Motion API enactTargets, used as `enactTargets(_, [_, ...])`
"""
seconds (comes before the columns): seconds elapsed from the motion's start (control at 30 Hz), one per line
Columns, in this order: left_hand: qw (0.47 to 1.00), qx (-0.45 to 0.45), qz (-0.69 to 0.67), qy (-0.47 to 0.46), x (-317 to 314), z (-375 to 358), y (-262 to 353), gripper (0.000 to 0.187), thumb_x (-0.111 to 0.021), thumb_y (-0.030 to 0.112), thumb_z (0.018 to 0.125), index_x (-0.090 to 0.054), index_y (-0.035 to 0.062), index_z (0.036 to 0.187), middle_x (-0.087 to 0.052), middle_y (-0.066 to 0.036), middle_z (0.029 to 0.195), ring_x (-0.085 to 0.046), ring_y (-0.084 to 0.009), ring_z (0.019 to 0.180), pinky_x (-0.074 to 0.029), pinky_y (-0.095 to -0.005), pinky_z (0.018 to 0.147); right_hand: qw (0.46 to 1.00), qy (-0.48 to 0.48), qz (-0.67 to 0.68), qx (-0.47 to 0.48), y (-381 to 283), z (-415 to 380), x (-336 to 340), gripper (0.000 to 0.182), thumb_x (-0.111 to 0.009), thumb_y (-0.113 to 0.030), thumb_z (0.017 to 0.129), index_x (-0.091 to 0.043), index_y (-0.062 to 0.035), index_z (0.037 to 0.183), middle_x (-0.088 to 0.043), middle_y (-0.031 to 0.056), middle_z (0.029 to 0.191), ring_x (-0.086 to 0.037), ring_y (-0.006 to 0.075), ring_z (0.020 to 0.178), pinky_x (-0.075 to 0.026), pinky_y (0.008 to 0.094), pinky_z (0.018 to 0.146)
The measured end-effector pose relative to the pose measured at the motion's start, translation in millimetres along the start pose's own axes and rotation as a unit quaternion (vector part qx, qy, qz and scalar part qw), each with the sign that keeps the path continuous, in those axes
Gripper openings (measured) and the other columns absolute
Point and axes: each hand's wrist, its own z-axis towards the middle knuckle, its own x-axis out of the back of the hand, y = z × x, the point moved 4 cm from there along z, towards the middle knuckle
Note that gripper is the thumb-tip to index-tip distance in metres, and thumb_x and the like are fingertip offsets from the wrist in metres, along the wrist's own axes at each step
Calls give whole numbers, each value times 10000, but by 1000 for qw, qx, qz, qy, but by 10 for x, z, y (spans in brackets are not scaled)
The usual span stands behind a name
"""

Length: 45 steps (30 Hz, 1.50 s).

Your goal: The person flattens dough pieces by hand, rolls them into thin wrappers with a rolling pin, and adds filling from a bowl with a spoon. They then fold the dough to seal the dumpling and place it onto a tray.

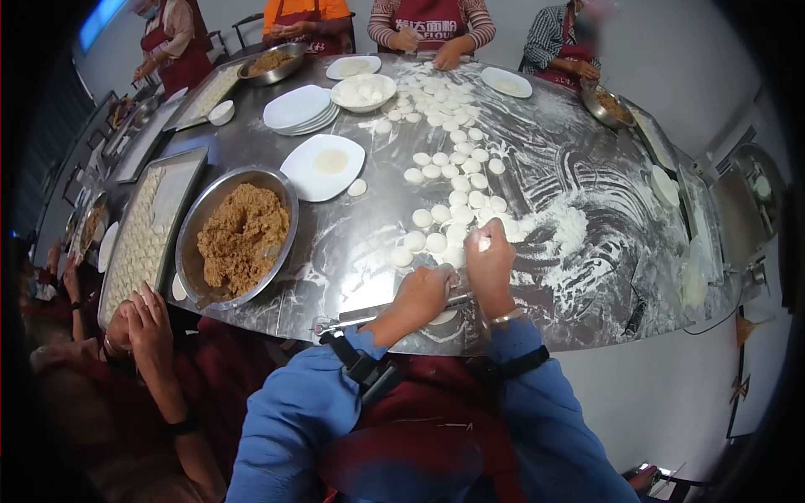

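Note:
My left hand [422, 295] presses down on a thin rolling pin [369, 316] that lies across a flat dough wrapper [442, 317] at the table's near edge. My right hand [490, 265] pinches a small dough piece [484, 244] between its fingertips, just above the floured steel table [352, 243]. Several round dough pieces [457, 205] lie in a long trail from my hands toward the far side. Both my arms wear blue sleeves with black straps.
A steel bowl of brown filling [241, 235] stands left of my hands, and a white square plate with one wrapper [323, 167] behind it. Trays of dumplings [144, 239] line the left edge. A person's hands [142, 323] work beside me; several others sit opposite.

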Motion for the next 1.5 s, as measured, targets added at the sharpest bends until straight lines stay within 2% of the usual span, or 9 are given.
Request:
enactTargets(0.13, [994, -16, 50, -91, -10, -64, -83, 107, -557, 99, 787, -621, 64, 866, -638, -174, 784, -615, -355, 792, -482, -432, 726, 999, -1, 17, -30, 116, -332, 202, 142, -592, -117, 809, -472, -43, 804, -531, 160, 623, -549, 302, 557, -439, 395, 521])
enactTargets(0.43, [999, 4, -44, -2, 6, -44, -21, 120, -523, 73, 781, -609, 71, 865, -630, -180, 786, -609, -370, 777, -480, -446, 692, 998, 40, 2, 54, 0, 46, -60, 159, -598, -105, 805, -454, -43, 775, -485, 148, 602, -486, 264, 523, -410, 389, 501])
enactTargets(0.57, [994, -14, 65, -82, 37, -102, -60, 109, -532, 97, 785, -609, 81, 860, -632, -174, 780, -614, -362, 775, -478, -434, 688, 995, 1, 67, -73, 233, -436, 252, 147, -594, -92, 800, -461, -32, 782, -543, 191, 634, -552, 370, 559, -416, 407, 497])
enactTargets(0.7, [997, 11, -27, -78, -3, -330, -124, 120, -508, 95, 809, -573, 59, 903, -620, -216, 778, -603, -395, 784, -467, -484, 699, 994, 22, 58, -85, 407, -618, 246, 137, -598, -94, 798, -473, -41, 777, -544, 173, 623, -553, 346, 540, -431, 399, 506])
enactTargets(0.8, [998, -8, -52, 28, 46, -129, 28, 128, -524, 105, 800, -595, 76, 902, -616, -225, 749, -605, -398, 747, -472, -483, 679, 999, 27, 7, 32, 58, -154, 101, 132, -599, -95, 799, -479, -48, 774, -523, 139, 601, -538, 286, 517, -439, 377, 510])
enactTargets(0.97, [997, -5, 23, -73, 47, -181, -77, 120, -520, 105, 801, -618, 70, 859, -614, -233, 761, -600, -409, 750, -469, -481, 672, 995, 23, 74, -64, 416, -614, 264, 160, -603, -119, 807, -470, -32, 794, -521, 168, 608, -568, 348, 564, -423, 404, 509])
enactTargets(1.3, [999, -19, -11, -42, -34, -39, -74, 141, -542, 77, 793, -613, 74, 915, -633, -179, 815, -609, -360, 811, -475, -443, 712, 999, 15, 13, 39, 110, -198, 93, 169, -605, -109, 799, -461, -19, 793, -535, 177, 623, -527, 390, 547, -421, 423, 512])
enactTargets(1.4, [997, -17, 12, -68, 50, -100, -100, 151, -535, 75, 787, -610, 70, 917, -633, -180, 822, -608, -361, 815, -473, -446, 715, 984, 2, 148, -102, 312, -459, 226, 162, -604, -96, 787, -463, -16, 792, -544, 200, 634, -540, 419, 595, -422, 434, 535])
enactTargets(1.5, [996, -20, -8, -85, -36, -119, -86, 160, -537, 84, 780, -606, 73, 924, -636, -177, 823, -608, -367, 809, -476, -448, 711, 999, 36, 30, 3, 112, -311, 216, 156, -601, -96, 786, -465, -18, 790, -540, 207, 637, -541, 423, 606, -420, 441, 548])
